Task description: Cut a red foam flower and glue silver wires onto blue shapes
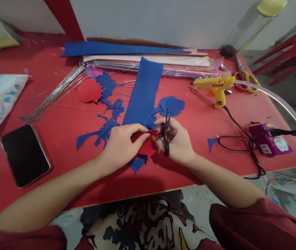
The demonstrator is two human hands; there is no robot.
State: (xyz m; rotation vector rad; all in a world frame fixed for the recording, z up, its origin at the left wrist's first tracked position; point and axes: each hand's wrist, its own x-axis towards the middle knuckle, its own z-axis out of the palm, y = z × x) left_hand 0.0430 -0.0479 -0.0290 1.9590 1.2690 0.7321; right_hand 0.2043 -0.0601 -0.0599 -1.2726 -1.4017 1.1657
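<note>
My left hand (127,140) pinches a red cut-out sheet (148,147) between thumb and fingers, low over the front of the table. Just right of it, my right hand (177,140) has its fingers round a pair of scissors (166,139) with black handles, the blades pointing away from me. The right fingertips are close to the red sheet's edge; whether they touch it I cannot tell. Blue scraps (138,163) lie under the hands. Beyond them are a long blue strip (146,90) and a stack of blue scalloped pieces (172,106).
A yellow glue gun (215,88) lies at the right, its cord running by a purple power block (271,139). A phone (26,155) rests at the left. Thin wires (59,90), a red scalloped piece (90,90) and yellow-handled scissors (246,82) lie farther back.
</note>
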